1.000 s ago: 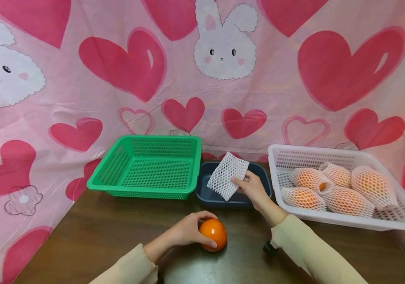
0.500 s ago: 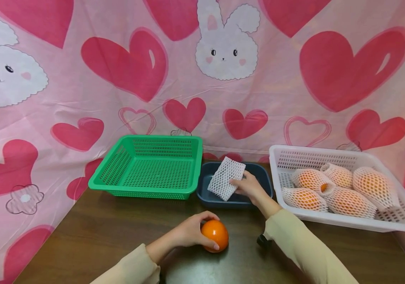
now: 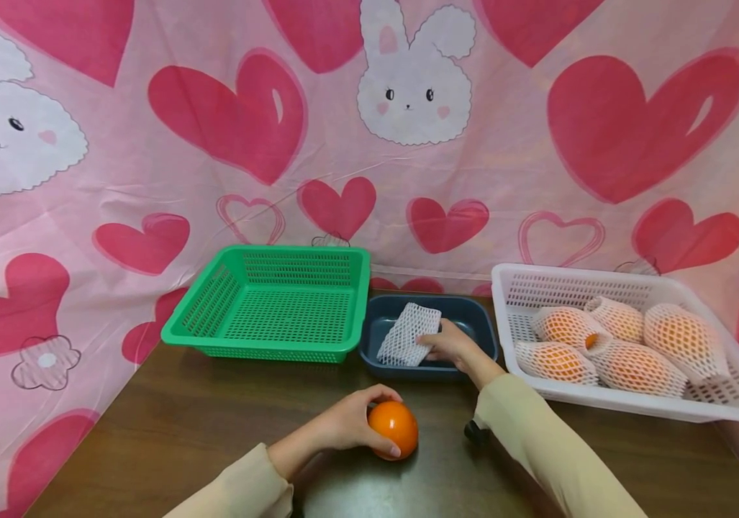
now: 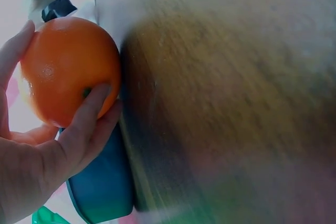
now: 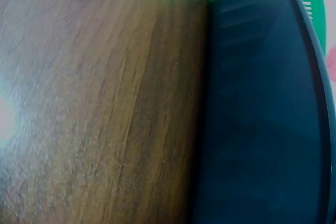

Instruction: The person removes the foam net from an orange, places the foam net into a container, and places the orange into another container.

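On the table, my left hand (image 3: 348, 419) grips a shiny bare orange (image 3: 398, 429), thumb on its near side and fingers on the far side. The left wrist view shows the orange (image 4: 71, 64) up close, with a fingertip beside its small green stem spot. My right hand (image 3: 456, 345) reaches over the dark blue basin (image 3: 401, 373), pinching the right edge of a white foam fruit net (image 3: 406, 337). The net is flattened and sits low inside the basin. From the right wrist only the basin's outer wall (image 5: 257, 119) shows; hand and net are out of that view.
A green slotted basket (image 3: 265, 349) stands left of the basin, with nothing in it. To the right, a white basket (image 3: 537, 271) holds several fruits in foam nets (image 3: 635, 367). Behind everything hangs a pink heart-patterned cloth (image 3: 337, 158). The table (image 3: 201, 417) is dark wood.
My right hand has lowered the foam net down into the basin, moving slightly left. The left hand keeps its grip on the orange in about the same place.
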A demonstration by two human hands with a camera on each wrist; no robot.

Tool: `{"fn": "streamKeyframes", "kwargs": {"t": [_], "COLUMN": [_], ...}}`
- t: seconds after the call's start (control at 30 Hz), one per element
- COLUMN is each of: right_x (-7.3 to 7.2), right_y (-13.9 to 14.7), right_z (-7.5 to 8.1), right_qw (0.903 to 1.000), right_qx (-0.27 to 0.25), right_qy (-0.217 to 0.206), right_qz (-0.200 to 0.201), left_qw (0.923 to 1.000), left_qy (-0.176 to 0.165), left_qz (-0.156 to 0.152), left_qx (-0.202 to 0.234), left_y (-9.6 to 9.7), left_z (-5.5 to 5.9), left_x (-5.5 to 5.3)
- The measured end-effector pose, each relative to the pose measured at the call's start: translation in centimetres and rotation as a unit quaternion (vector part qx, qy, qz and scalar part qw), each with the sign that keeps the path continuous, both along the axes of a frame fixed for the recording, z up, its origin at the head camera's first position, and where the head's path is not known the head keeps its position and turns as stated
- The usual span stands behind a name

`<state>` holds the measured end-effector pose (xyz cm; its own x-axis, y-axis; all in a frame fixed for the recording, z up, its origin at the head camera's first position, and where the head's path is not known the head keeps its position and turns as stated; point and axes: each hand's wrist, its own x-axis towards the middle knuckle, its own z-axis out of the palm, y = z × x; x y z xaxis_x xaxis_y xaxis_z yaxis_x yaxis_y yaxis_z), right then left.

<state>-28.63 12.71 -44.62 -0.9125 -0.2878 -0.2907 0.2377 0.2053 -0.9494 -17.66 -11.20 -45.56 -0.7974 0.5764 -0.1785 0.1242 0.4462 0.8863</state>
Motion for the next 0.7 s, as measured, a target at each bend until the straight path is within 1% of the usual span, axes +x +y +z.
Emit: {"fn": "streamKeyframes", "kwargs": {"t": [0.07,0.1,0.17,0.2,0.27,0.3,0.33,0.37,0.4,0.43,0.47,0.5,0.53,0.57,0.6,0.67,0.7], "right_x": [0.0,0.0,0.0,0.0,-0.1,-0.1,-0.1,-0.2,-0.2,-0.3,-0.4,-0.5,-0.6,-0.7,-0.9,-0.9,-1.0], "right_y": [-0.2,-0.2,-0.3,-0.4,-0.5,-0.6,-0.7,-0.7,-0.8,-0.9,-0.9,-0.9,-1.0,-1.0,-1.0,-1.2,-1.2], "right_z": [-0.1,-0.1,-0.2,-0.2,-0.1,0.0,0.0,0.1,0.2,0.2,0.2,0.1,0.1,0.1,0.0,0.0,0.0], "right_qw": [0.9997,0.9993,0.9977,0.9964,0.9934,0.9917,0.9900,0.9880,0.9850,0.9814,0.9767,0.9707,0.9633,0.9549,0.9464,0.9304,0.9218], "right_qx": [0.021,0.034,0.063,0.079,0.105,0.116,0.126,0.138,0.154,0.172,0.195,0.221,0.250,0.278,0.305,0.349,0.369], "right_qy": [0.009,0.012,0.023,0.031,0.048,0.056,0.063,0.070,0.076,0.082,0.087,0.091,0.095,0.099,0.100,0.102,0.108], "right_qz": [0.003,0.002,0.000,0.001,0.004,0.007,0.008,0.011,0.015,0.018,0.020,0.023,0.027,0.033,0.037,0.043,0.049], "left_qw": [1.0000,0.9999,0.9999,0.9997,0.9998,0.9997,0.9996,0.9996,0.9995,0.9997,0.9996,0.9997,0.9996,0.9998,0.9998,0.9997,0.9998], "left_qy": [-0.001,0.004,0.005,0.013,0.008,0.013,0.014,0.015,0.019,0.014,0.015,0.013,0.014,0.007,0.004,-0.005,-0.003], "left_qz": [-0.007,-0.010,-0.014,-0.019,-0.017,-0.018,-0.022,-0.021,-0.024,-0.021,-0.022,-0.021,-0.022,-0.017,-0.016,-0.009,-0.008], "left_qx": [0.003,0.004,0.006,0.002,0.007,0.008,0.005,0.005,0.001,0.004,0.003,0.002,0.006,0.012,0.013,0.021,0.021], "left_y": [-0.3,-0.5,-0.6,-0.7,-0.5,-0.4,-0.4,-0.3,-0.4,-0.3,-0.3,-0.4,-0.4,-0.4,-0.5,-0.5,-0.5], "left_z": [-1.3,-2.3,-2.9,-3.5,-2.7,-2.3,-1.8,-1.7,-2.0,-1.8,-2.3,-3.1,-3.6,-4.2,-5.1,-6.2,-6.5], "left_x": [-0.6,-1.0,-1.3,-1.6,-1.3,-1.2,-1.0,-0.9,-1.0,-1.0,-1.2,-1.5,-1.6,-1.8,-2.2,-2.6,-2.6]}}
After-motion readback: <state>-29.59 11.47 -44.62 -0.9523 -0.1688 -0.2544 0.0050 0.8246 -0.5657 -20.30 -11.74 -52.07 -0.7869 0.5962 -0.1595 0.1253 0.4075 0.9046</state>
